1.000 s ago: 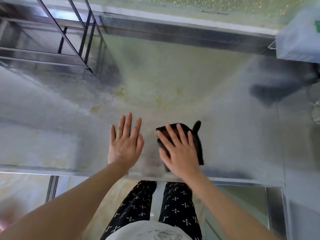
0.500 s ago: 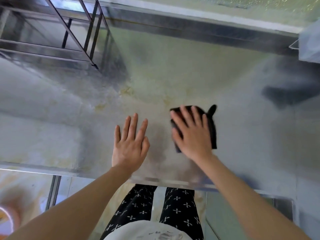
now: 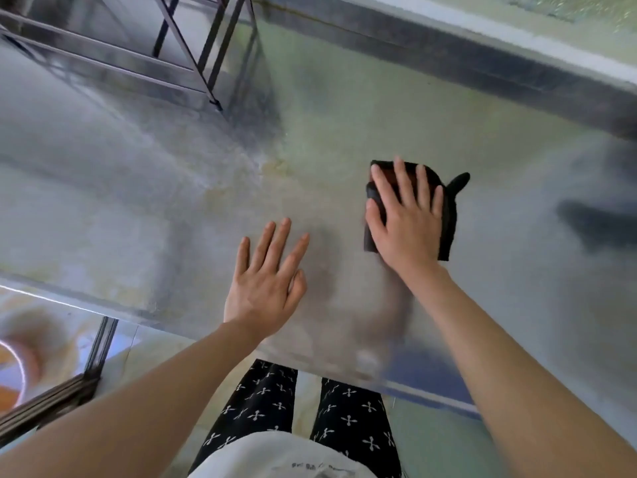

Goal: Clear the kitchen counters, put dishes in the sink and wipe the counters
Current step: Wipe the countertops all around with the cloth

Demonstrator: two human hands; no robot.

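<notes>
A: Hands status?

B: Right hand (image 3: 406, 222) flat, fingers spread, palm pressed down on a black cloth (image 3: 448, 215). Not gripping it, just pinning it to the counter (image 3: 344, 132). Left hand (image 3: 267, 281) fully open, fingers splayed, nothing in it, palm down at the counter surface near the front edge.

A: Where's the cloth exactly?

B: Mid-counter, right of the left hand, clear gap between the two. A corner of the cloth pokes out past the right fingertips, up and to the right.

A: Counter condition?

B: Steel, shiny. Yellowish stain (image 3: 272, 165) just beyond the left hand. Dull smear between the hands running back toward the front edge.

A: Anything else on it?

B: Dark metal rack (image 3: 193, 53) standing at the back left. Blurred dark reflection at far right, can't tell what. Below the front edge: the person's patterned black trousers (image 3: 262, 405).
</notes>
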